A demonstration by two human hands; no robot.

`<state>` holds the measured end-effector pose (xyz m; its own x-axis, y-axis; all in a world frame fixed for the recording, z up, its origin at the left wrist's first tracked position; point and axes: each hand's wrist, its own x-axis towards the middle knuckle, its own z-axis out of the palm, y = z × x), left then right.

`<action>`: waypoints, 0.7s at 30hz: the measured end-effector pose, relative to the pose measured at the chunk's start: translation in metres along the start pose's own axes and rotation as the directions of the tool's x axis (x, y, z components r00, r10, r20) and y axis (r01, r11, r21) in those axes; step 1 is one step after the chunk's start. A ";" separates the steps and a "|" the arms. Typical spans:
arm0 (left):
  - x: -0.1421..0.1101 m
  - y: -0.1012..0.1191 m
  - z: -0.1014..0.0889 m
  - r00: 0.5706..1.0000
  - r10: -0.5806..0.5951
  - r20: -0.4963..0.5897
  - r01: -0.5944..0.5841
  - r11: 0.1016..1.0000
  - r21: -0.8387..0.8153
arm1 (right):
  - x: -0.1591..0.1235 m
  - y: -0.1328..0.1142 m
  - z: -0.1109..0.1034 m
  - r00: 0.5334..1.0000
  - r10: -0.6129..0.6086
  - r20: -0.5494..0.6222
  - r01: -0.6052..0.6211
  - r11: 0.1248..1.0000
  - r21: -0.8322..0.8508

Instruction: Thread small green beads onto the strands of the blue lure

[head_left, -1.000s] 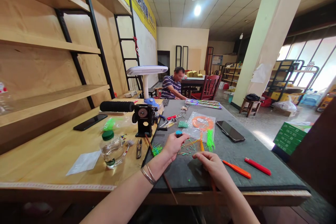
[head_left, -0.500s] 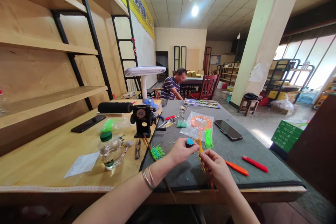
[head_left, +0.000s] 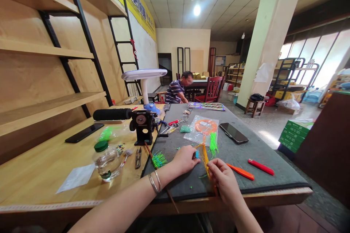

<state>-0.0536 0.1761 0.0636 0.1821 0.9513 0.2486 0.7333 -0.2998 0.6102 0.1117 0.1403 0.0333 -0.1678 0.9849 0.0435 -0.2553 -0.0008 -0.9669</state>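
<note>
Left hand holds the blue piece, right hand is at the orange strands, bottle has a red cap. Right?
No: the cap on the bottle is green, not red, in the head view. Left hand holds the blue piece, right hand is at the orange strands.

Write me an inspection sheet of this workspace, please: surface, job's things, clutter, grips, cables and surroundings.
Surface: grey mat on a wooden table.
Job's things: blue cluster, orange strands.
Clutter: black cranked machine, bottle, snips, two phones, orange tool, red tool.
Grips: left grip holds the blue cluster; right grip pinches the orange strands.
Cables: nothing seen on the table.
Surroundings: seated person and red chair ahead, shelves on the left.
</note>
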 end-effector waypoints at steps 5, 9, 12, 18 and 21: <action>0.001 -0.004 0.005 1.000 0.016 0.015 -0.016 1.000 0.024 | -0.002 -0.001 0.001 1.000 -0.005 0.001 0.005 1.000 -0.010; 0.002 -0.006 0.003 1.000 0.026 0.013 -0.025 0.997 -0.068 | -0.003 -0.004 0.002 1.000 0.001 0.007 -0.001 1.000 -0.024; 0.001 -0.005 -0.004 0.999 0.039 0.014 -0.036 0.984 -0.177 | -0.003 -0.007 0.003 1.000 0.007 0.029 -0.007 1.000 -0.023; -0.006 -0.001 -0.016 0.980 -0.014 0.201 0.150 0.714 -0.683 | 0.001 -0.012 0.012 0.998 -0.008 0.061 0.011 0.999 -0.046; -0.009 0.001 -0.017 0.946 -0.050 0.320 0.295 0.540 -0.788 | 0.006 -0.008 0.017 0.998 -0.026 0.052 0.029 0.998 -0.052</action>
<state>-0.0657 0.1657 0.0742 0.3457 0.9377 -0.0358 -0.0670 0.0627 0.9958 0.0967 0.1430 0.0458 -0.2107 0.9741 0.0817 -0.2104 0.0364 -0.9769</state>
